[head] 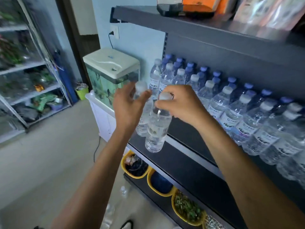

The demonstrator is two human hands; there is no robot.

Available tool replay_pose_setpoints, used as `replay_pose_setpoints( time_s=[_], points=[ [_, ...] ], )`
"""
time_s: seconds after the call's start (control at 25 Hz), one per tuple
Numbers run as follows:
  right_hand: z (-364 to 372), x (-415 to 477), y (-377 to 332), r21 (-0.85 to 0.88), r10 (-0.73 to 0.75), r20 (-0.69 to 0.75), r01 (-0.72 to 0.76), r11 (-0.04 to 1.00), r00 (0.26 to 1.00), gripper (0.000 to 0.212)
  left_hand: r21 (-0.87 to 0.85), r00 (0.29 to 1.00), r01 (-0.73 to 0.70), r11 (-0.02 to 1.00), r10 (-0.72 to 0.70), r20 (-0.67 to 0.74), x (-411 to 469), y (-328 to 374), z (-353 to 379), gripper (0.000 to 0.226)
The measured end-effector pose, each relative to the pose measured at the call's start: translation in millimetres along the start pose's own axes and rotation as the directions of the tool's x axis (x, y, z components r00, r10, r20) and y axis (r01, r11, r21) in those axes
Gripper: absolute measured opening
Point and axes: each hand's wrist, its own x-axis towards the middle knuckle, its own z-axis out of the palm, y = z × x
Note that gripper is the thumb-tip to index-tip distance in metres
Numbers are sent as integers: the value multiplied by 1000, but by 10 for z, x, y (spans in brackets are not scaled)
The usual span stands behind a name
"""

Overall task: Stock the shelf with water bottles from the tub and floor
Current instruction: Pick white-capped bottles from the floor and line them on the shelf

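Your right hand point(181, 103) pinches the neck of a clear bottle point(156, 129) with a white cap, which stands upright at the front edge of the shelf point(189, 162). Your left hand point(130, 104) is spread open beside a second bottle point(141, 124). Behind them stand full rows of bottles point(231, 104).

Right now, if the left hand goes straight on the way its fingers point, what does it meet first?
Likely the bottle at the left end of the shelf, just ahead of the left hand, whose fingers are spread. Depth is unclear; they may already touch it.
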Motion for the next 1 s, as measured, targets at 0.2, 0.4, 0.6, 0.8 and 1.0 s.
replay_pose_setpoints(
  time_s=[0.2, 0.4, 0.6, 0.8, 1.0],
  points=[
    [-288, 603, 211, -99, 63, -140, -77, 992, 988, 43, -5, 985, -32, 999, 32, 168, 611, -50, 319, 24],
    [-74, 925, 546, -136, 173, -245, -211, 968, 954, 34, 17, 939, 0, 1000, -6, 344, 921, -505, 577, 27],
    [289, 1123, 748, -132, 276, -310, -328, 935, 910, 32, 29, 888, -5, 1000, -9, 461, 1185, -948, 687, 37],
    [487, 1293, 740, -112, 273, -362, -332, 936, 891, 22, -132, 820, 50, 990, 35, 571, 1389, -1151, 857, 37],
    [535, 1087, 789, -197, 232, -381, -324, 925, 895, 37, -298, 784, 196, 934, 33, 620, 1109, -1419, 877, 58]
  ],
)
